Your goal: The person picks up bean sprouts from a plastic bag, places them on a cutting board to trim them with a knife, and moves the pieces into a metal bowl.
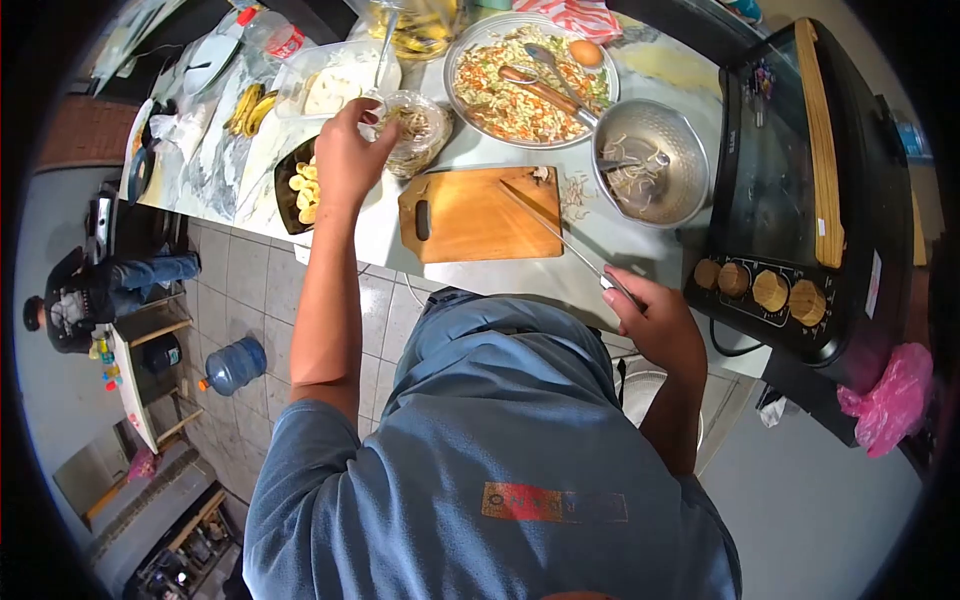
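Note:
In my right hand (655, 318) is a long knife (555, 228), gripped by its handle. The blade slants up and left over the wooden cutting board (480, 225), its tip near the board's far side. A small dark-and-pale scrap (542, 174) lies at the board's top right corner. My left hand (352, 150) is beside a clear plastic bag (418, 135) of thin brownish strands, thumb and fingers apart and curved at its left edge. A dark tray of yellow slices (305, 190) sits beside my left forearm.
A large tray (530, 140) of shredded vegetables holds tongs, a spoon and an egg. Right of it stands a metal bowl (690, 190) with pale strands. A black oven (765, 230) borders the counter. A clear tub (300, 88) and bananas (252, 108) lie left; a person (75, 305) stands beyond.

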The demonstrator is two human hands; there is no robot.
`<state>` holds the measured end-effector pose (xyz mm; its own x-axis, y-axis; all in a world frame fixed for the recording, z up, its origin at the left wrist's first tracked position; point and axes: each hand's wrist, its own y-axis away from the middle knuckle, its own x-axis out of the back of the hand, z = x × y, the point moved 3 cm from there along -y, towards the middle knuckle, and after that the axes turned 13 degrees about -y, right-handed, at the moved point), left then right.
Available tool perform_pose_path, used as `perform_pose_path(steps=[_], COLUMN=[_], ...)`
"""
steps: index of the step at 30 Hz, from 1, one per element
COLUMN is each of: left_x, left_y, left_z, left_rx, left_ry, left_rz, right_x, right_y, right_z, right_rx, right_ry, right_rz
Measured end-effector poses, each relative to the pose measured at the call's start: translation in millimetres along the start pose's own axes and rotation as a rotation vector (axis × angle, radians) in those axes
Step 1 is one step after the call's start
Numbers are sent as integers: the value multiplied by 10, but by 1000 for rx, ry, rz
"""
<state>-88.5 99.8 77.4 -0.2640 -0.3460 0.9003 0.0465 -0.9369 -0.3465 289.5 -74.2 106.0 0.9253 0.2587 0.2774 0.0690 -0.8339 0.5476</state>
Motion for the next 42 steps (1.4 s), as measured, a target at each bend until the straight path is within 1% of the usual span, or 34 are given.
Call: perform_pose_path(steps=[4, 9, 11, 12, 14, 15, 16, 18, 20, 22, 24, 26, 28, 30, 31, 32, 34, 38, 40, 41, 42], left_x=[-100, -126, -65, -25, 86, 125, 199, 321, 316, 127, 35, -220, -410, -498, -530, -490, -436, -533, -494, -529, -539], left_y=[-35, -19, 29, 47, 97, 133, 189, 326, 473, 649, 779, 915, 1015, 1061, 1101, 1107, 1116, 1078, 993, 974, 960], left_z=[-26, 2, 24, 42, 59, 84, 121, 283, 412, 456, 577, 585, 607, 646, 656, 677, 728, 527, 524, 503, 505], left_rx=[13, 6, 134, 133, 169, 196, 197, 79, -91, -81, -62, -71, -58, 22, 79, 80, -7, -6, -336, -294, -295], left_ry=[-18, -7, 96, 95, 320, 402, 400, 458, 527, 604, 471, 410, 397, 387, 414, 414, 373, 399, 151, 171, 171], left_rz=[33, 18, 23, 16, 103, 81, 77, -121, -194, -294, -371, -358, -337, -375, -434, -440, -451, -448, -178, -263, -265], right_x=[-21, 7, 15, 16, 17, 17, 19, 35, 50, 77, 93, 98, 97, 93, 88, 85, 83, 59, 49, 43, 36], right_y=[-19, -5, 12, 19, 43, 53, 62, 82, 88, 95, 103, 129, 154, 173, 180, 191, 214, 235, 238, 239, 238], right_z=[-128, -51, 12, 44, 81, 88, 92, 86, 118, 169, 203, 222, 231, 257, 272, 276, 273, 286, 282, 283, 281], right_rx=[-45, -7, -5, 19, 36, 14, -7, -11, -16, -4, -18, -33, -60, -78, -91, -97, -99, -112, -113, -115, -110], right_ry=[1, 17, 25, 14, 0, -14, -28, -40, -53, -67, -60, -52, -55, -67, -79, -80, -69, -84, -54, -54, -58], right_rz=[-14, 2, 13, 18, 22, 13, 3, 3, 8, 31, 33, 38, 51, 54, 55, 55, 54, 72, 64, 63, 66])
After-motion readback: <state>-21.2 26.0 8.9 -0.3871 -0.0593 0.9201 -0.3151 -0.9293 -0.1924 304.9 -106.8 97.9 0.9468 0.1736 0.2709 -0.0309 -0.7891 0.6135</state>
